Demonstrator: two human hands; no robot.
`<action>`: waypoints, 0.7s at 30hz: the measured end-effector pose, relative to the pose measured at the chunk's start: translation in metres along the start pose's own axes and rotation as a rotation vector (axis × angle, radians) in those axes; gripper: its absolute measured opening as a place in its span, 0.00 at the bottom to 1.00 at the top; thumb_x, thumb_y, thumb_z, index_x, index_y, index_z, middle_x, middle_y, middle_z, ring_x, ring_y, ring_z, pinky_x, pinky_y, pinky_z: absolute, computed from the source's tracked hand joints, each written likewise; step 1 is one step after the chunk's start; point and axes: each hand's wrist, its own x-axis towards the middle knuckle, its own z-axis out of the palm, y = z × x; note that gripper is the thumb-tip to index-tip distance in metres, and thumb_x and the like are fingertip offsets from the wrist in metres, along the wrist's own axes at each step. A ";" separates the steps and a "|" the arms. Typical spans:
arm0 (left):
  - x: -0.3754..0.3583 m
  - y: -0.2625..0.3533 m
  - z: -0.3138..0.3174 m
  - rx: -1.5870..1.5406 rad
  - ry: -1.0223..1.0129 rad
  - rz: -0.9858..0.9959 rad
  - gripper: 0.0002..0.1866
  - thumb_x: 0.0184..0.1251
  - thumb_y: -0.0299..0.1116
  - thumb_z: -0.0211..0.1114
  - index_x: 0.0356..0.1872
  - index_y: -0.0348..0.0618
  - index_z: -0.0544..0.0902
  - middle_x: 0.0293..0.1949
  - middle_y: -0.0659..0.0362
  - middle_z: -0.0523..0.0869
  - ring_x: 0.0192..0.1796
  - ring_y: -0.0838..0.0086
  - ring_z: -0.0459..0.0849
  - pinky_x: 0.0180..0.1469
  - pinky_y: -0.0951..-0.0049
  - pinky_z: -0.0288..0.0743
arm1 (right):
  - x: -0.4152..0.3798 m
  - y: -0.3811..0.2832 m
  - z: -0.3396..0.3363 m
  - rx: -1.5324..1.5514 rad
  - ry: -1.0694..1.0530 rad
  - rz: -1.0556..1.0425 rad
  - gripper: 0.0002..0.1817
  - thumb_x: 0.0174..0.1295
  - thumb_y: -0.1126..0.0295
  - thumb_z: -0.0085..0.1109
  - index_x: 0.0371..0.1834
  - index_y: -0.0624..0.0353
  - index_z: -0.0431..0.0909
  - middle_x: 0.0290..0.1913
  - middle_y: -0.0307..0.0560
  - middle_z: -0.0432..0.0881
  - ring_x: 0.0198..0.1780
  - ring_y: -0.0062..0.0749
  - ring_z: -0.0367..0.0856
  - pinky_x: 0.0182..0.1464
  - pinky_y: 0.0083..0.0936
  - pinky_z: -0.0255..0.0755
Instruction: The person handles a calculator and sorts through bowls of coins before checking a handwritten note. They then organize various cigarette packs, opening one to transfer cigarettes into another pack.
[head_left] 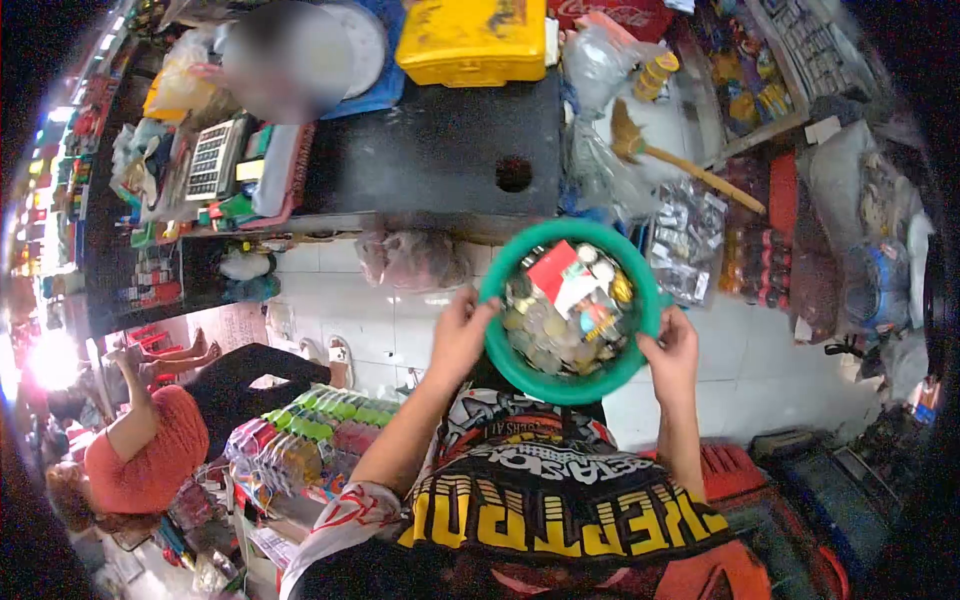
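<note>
A round green plastic basin is held in front of my body, over the floor. Coins fill much of it, and a red-and-white box or packet lies on top, among other small items I cannot make out. My left hand grips the basin's left rim with the thumb side against it. On the opposite side my right hand is closed on the rim, thumb on the inner side. Fingers under the rim are partly hidden.
A black table stands ahead, bearing a yellow case and a calculator. To the right are a broom and packs of dark bottles. A person in a red top sits at the left.
</note>
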 end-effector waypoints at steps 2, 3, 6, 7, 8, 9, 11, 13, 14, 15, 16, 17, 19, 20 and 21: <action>0.040 0.013 -0.061 -0.163 0.054 0.087 0.11 0.55 0.36 0.61 0.26 0.40 0.72 0.18 0.64 0.69 0.22 0.82 0.65 0.23 0.78 0.59 | 0.037 -0.022 0.067 -0.102 -0.048 -0.123 0.10 0.39 0.77 0.57 0.22 0.58 0.64 0.21 0.32 0.61 0.25 0.17 0.60 0.27 0.16 0.57; 0.057 0.006 -0.086 -0.180 0.052 0.089 0.11 0.55 0.36 0.61 0.26 0.40 0.72 0.18 0.64 0.69 0.22 0.82 0.65 0.23 0.78 0.59 | 0.051 -0.034 0.097 -0.139 -0.080 -0.147 0.10 0.39 0.76 0.58 0.21 0.59 0.65 0.20 0.33 0.61 0.25 0.17 0.61 0.27 0.16 0.58; 0.092 -0.009 -0.146 -0.233 0.151 0.134 0.11 0.56 0.36 0.60 0.26 0.39 0.71 0.18 0.65 0.70 0.22 0.83 0.65 0.23 0.79 0.59 | 0.089 -0.057 0.171 -0.219 -0.163 -0.237 0.10 0.38 0.73 0.59 0.22 0.61 0.67 0.18 0.36 0.63 0.23 0.19 0.63 0.26 0.18 0.59; 0.101 -0.005 -0.163 -0.253 0.192 0.085 0.11 0.56 0.35 0.60 0.25 0.39 0.71 0.18 0.66 0.70 0.22 0.83 0.64 0.23 0.79 0.59 | 0.098 -0.065 0.192 -0.222 -0.192 -0.231 0.11 0.37 0.73 0.60 0.22 0.61 0.68 0.18 0.37 0.64 0.22 0.20 0.64 0.26 0.18 0.60; 0.111 -0.003 -0.175 -0.273 0.233 0.038 0.10 0.55 0.35 0.60 0.25 0.39 0.71 0.18 0.66 0.69 0.22 0.83 0.64 0.24 0.79 0.59 | 0.108 -0.071 0.210 -0.223 -0.220 -0.228 0.11 0.37 0.72 0.60 0.23 0.62 0.69 0.17 0.38 0.65 0.21 0.22 0.64 0.25 0.19 0.61; 0.122 -0.005 -0.186 -0.276 0.232 0.034 0.10 0.55 0.35 0.60 0.25 0.39 0.71 0.18 0.66 0.69 0.22 0.83 0.64 0.24 0.79 0.59 | 0.117 -0.072 0.227 -0.239 -0.239 -0.216 0.12 0.36 0.71 0.61 0.23 0.62 0.70 0.17 0.39 0.67 0.20 0.23 0.66 0.25 0.21 0.63; 0.147 -0.011 -0.204 -0.129 0.380 0.037 0.10 0.55 0.34 0.59 0.24 0.38 0.72 0.19 0.65 0.71 0.22 0.82 0.64 0.24 0.79 0.59 | 0.129 -0.075 0.257 -0.255 -0.261 -0.209 0.12 0.37 0.71 0.62 0.24 0.63 0.70 0.17 0.40 0.70 0.20 0.23 0.68 0.25 0.22 0.64; 0.168 -0.023 -0.213 -0.116 0.386 0.009 0.10 0.55 0.33 0.59 0.25 0.38 0.72 0.19 0.65 0.71 0.22 0.82 0.64 0.24 0.79 0.59 | 0.137 -0.070 0.274 -0.238 -0.277 -0.185 0.12 0.37 0.71 0.62 0.24 0.63 0.71 0.18 0.41 0.71 0.20 0.23 0.69 0.25 0.22 0.64; 0.178 -0.029 -0.217 -0.107 0.388 -0.017 0.09 0.55 0.33 0.59 0.25 0.37 0.72 0.19 0.64 0.71 0.22 0.82 0.64 0.24 0.79 0.59 | 0.141 -0.064 0.283 -0.217 -0.270 -0.168 0.11 0.39 0.72 0.61 0.24 0.63 0.70 0.17 0.40 0.70 0.20 0.22 0.68 0.25 0.21 0.64; 0.188 -0.036 -0.217 -0.107 0.380 -0.025 0.09 0.55 0.33 0.59 0.25 0.37 0.72 0.19 0.64 0.71 0.22 0.82 0.64 0.24 0.79 0.59 | 0.146 -0.055 0.290 -0.198 -0.261 -0.149 0.10 0.40 0.72 0.61 0.23 0.63 0.70 0.17 0.40 0.69 0.20 0.21 0.67 0.25 0.21 0.63; 0.196 -0.042 -0.217 -0.159 0.374 0.025 0.09 0.55 0.33 0.59 0.25 0.37 0.72 0.19 0.64 0.71 0.22 0.82 0.65 0.24 0.79 0.60 | 0.150 -0.044 0.298 -0.204 -0.257 -0.138 0.10 0.40 0.72 0.61 0.23 0.63 0.70 0.17 0.40 0.69 0.20 0.21 0.67 0.25 0.21 0.63; 0.204 -0.046 -0.217 -0.213 0.367 0.074 0.09 0.56 0.33 0.58 0.25 0.37 0.73 0.19 0.64 0.71 0.22 0.82 0.65 0.24 0.79 0.60 | 0.153 -0.030 0.306 -0.163 -0.171 -0.137 0.10 0.42 0.72 0.61 0.23 0.63 0.69 0.17 0.39 0.67 0.20 0.20 0.65 0.24 0.21 0.62; 0.215 -0.048 -0.215 -0.241 0.377 0.094 0.09 0.56 0.32 0.58 0.25 0.37 0.73 0.19 0.65 0.71 0.23 0.83 0.65 0.24 0.79 0.60 | 0.154 -0.020 0.319 -0.070 -0.055 -0.083 0.08 0.51 0.73 0.57 0.24 0.61 0.67 0.18 0.34 0.63 0.22 0.16 0.60 0.25 0.18 0.58; 0.212 -0.051 -0.214 -0.258 0.394 0.120 0.09 0.57 0.32 0.57 0.25 0.37 0.72 0.19 0.66 0.71 0.23 0.83 0.66 0.25 0.79 0.60 | 0.147 -0.014 0.325 -0.078 -0.058 -0.062 0.08 0.51 0.73 0.57 0.24 0.61 0.67 0.18 0.34 0.63 0.22 0.16 0.60 0.25 0.18 0.58; 0.207 -0.050 -0.214 -0.235 0.355 0.107 0.09 0.61 0.32 0.54 0.34 0.35 0.74 0.27 0.62 0.75 0.26 0.83 0.69 0.27 0.80 0.63 | 0.143 -0.015 0.335 0.050 0.038 -0.104 0.07 0.54 0.73 0.55 0.25 0.60 0.66 0.20 0.34 0.64 0.24 0.16 0.60 0.28 0.17 0.58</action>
